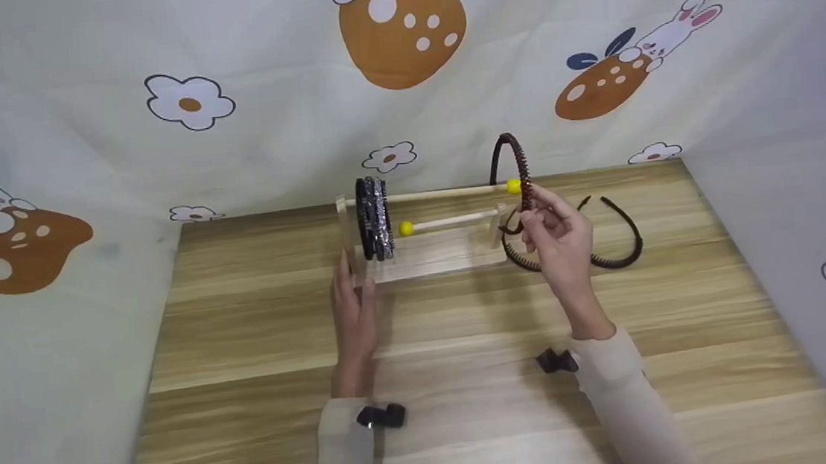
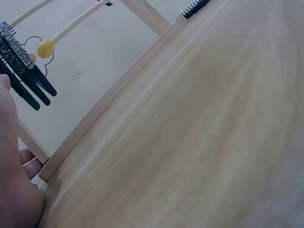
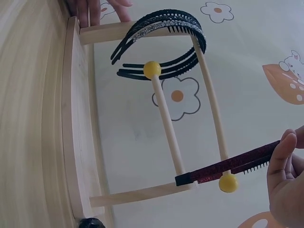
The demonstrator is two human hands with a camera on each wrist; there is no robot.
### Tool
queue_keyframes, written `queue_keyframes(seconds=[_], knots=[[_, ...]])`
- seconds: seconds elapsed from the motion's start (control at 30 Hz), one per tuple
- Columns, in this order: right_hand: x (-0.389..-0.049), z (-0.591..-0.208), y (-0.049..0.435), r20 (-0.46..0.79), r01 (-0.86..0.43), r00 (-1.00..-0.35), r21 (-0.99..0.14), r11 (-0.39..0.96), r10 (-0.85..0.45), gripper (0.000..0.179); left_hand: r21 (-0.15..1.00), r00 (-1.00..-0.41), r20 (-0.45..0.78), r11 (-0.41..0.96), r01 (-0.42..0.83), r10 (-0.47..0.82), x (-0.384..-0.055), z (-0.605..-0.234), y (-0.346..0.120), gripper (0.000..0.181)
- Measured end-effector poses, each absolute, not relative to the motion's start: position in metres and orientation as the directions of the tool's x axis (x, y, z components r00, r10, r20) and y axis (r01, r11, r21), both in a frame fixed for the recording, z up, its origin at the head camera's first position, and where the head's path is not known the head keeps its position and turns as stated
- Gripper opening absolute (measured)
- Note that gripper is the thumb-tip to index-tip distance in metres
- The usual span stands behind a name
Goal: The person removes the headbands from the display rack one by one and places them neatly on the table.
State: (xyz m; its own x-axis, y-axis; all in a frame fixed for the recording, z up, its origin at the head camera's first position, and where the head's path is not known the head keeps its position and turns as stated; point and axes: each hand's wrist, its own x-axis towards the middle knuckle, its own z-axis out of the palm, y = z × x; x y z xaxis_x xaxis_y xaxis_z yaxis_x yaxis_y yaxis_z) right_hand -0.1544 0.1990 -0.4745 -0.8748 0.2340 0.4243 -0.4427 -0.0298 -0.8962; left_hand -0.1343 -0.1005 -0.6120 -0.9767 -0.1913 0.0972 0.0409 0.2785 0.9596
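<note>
A wooden stand has two rods tipped with yellow balls. Several black and silver glittery headbands hang at the left end of the upper rod. My left hand grips the stand's left end, fingers along the outside and thumb at the front. In my right hand, thumb and fingers pinch a dark red toothed headband. Its arch stands upright by the upper rod's right tip, overlapping the yellow ball in the head view. The lower rod points left and is bare.
Dark toothed headband curves lie on the wood-grain table right of the stand, partly behind my right hand. A patterned cloth with rabbits and flowers rises behind the table and at both sides.
</note>
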Motion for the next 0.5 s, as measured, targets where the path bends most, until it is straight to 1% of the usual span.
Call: queue_keyframes(seconds=[0.27,0.5], knots=[[-0.154,-0.474,0.21,0.397,-0.422,-0.881,-0.906,-0.046,0.259,0.034,0.96,-0.978,0.08,0.279,0.024,-0.192,-0.135,-0.613,-0.101,0.07],[-0.153,-0.478,0.22,0.385,-0.409,-0.885,-0.911,-0.044,0.263,0.036,0.956,-0.977,0.104,0.291,0.045,-0.188,-0.135,-0.614,-0.101,0.07]])
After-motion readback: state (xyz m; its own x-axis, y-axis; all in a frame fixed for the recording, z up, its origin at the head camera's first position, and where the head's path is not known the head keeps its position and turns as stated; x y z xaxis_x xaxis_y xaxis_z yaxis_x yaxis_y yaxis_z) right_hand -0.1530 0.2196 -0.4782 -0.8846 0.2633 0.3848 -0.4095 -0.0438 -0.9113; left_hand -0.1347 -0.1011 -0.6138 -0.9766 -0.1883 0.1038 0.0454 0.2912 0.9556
